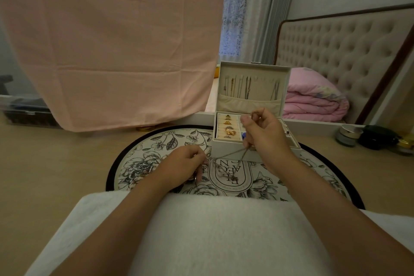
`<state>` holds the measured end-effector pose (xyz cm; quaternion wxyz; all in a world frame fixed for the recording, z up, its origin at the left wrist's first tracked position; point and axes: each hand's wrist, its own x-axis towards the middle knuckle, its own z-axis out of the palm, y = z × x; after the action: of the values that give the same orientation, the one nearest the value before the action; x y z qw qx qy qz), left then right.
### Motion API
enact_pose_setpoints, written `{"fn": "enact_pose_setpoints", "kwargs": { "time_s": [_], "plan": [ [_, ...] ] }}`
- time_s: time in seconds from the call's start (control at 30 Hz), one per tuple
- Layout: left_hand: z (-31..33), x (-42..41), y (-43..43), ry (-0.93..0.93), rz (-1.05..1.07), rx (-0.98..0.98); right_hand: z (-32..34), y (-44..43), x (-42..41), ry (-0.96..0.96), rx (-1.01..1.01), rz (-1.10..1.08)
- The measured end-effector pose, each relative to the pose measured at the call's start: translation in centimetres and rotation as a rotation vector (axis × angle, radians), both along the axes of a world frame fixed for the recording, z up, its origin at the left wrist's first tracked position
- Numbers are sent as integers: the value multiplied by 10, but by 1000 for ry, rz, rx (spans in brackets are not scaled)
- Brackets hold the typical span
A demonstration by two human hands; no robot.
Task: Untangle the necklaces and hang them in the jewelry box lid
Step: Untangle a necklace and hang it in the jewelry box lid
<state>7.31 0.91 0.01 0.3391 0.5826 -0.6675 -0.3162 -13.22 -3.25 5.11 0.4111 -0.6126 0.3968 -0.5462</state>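
Note:
A white jewelry box (233, 149) stands open on a round floral mat (143, 157). Its upright lid (254, 67) holds several thin necklaces on hooks above a fabric pocket. Gold rings sit in the box's left slots. My left hand (181, 163) pinches a tangle of thin chains (226, 157) just above the mat, left of the box. My right hand (264, 134) is raised in front of the box and pinches the other end of a chain, which stretches taut between both hands. A small pendant (234, 178) hangs low over the mat's lettering.
A pink cloth (107, 47) hangs at the back left. Small cosmetic jars (348, 135) stand at the right on the wooden surface. A mirror behind the box reflects a tufted headboard and a folded pink quilt (313, 101). A white towel (212, 231) covers the near edge.

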Motion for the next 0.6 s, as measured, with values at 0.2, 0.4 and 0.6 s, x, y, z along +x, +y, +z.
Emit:
{"fn": "enact_pose_setpoints", "kwargs": {
  "time_s": [0.2, 0.4, 0.6],
  "plan": [
    [2, -4, 0, -270, 114, -147, -12, 6, -3, 904, -95, 160],
    [1, 0, 0, -387, 124, -177, -7, 10, -4, 1256, -248, 64],
    [-1, -2, -4, -476, 121, -151, -8, 9, 2, 530, -331, -19]
  ]
}}
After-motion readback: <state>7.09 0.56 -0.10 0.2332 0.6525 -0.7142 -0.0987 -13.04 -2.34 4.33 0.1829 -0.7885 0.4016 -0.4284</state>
